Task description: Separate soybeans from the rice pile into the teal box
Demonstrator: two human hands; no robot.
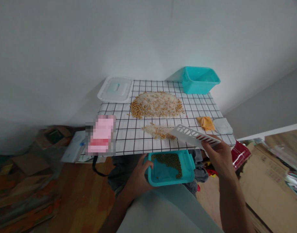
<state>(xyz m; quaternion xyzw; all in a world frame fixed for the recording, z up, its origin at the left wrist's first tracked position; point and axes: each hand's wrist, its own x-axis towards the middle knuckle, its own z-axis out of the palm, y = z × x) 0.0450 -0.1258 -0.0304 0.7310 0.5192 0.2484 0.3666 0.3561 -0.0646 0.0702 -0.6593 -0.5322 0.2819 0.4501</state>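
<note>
My left hand (138, 176) grips the left rim of a small teal box (160, 181) held below the table's near edge; the box holds a layer of greenish beans (170, 161). My right hand (217, 155) is closed on a white slotted scraper (193, 135), whose far end touches a small heap of rice and soybeans (158, 131) near the table's front edge. A larger spread of mixed rice and soybeans (155, 105) lies in the middle of the checked tablecloth (129, 136).
A teal tub (199, 79) stands at the back right, a clear white lid (115, 89) at the back left. A pink blurred object (101, 134) lies front left, an orange cloth (206, 123) and white pad (222, 125) right. Cardboard boxes (267, 181) crowd the floor.
</note>
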